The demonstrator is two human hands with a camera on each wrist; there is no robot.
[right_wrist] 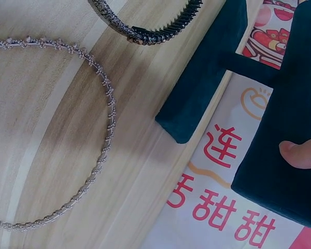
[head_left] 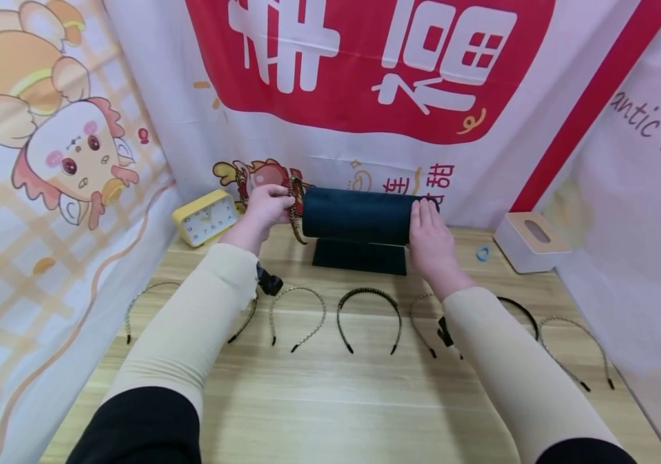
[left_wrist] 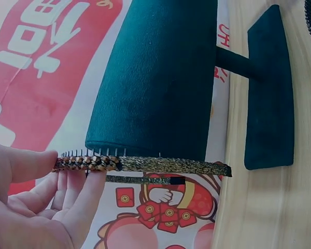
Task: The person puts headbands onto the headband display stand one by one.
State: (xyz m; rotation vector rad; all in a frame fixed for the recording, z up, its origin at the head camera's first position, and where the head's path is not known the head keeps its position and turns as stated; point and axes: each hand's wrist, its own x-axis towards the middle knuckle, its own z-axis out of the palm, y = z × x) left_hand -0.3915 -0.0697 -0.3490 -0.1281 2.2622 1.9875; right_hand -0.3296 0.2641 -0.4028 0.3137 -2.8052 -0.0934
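A dark green velvet display stand (head_left: 359, 216), a horizontal roll on a flat base, stands at the back of the table. Beside the roll's left end, my left hand (head_left: 269, 209) pinches a brown-and-gold toothed headband (left_wrist: 145, 164) between thumb and fingers. In the left wrist view the headband lies across the roll's end, its tips pointing toward the table; whether it touches the roll I cannot tell. My right hand (head_left: 431, 241) rests on the roll's right end with fingers extended together. Only its thumb (right_wrist: 295, 154) shows clearly in the right wrist view, against the velvet.
Several headbands lie in a row in front of the stand, among them a dark toothed one (head_left: 369, 291) and a beaded one (right_wrist: 110, 104). A yellow clock (head_left: 205, 218) stands back left. At right are a tissue box (head_left: 530, 241) and a small blue ring (head_left: 483, 253).
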